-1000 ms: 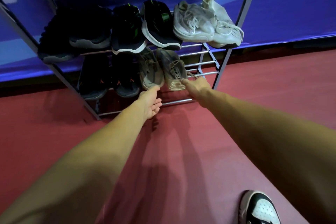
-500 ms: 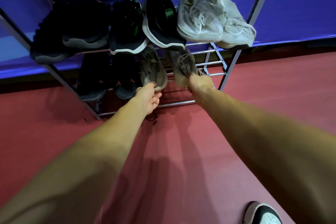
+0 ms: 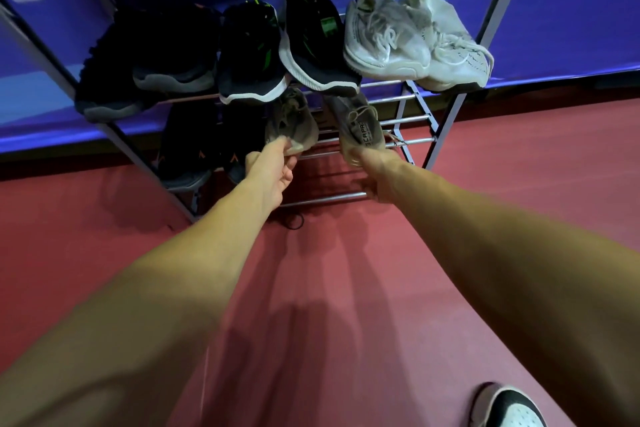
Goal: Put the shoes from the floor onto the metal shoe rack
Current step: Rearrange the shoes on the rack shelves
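Red floor [image 3: 311,288] under rack [image 3: 408,120]; left hand [image 3: 273,170] and right hand [image 3: 375,172] each grip a beige shoe's [image 3: 292,123] heel on its lower shelf

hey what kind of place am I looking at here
Probably an indoor shoe storage corner, perhaps at a gym or an entryway: a metal shoe rack full of sneakers, a white pair on it, red floor, blue wall.

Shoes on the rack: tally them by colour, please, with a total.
White shoes: 2
Black shoes with green accents: 2
Black shoes with grey soles: 2
Black shoes with orange marks: 2
Tan shoes: 2
Total: 10
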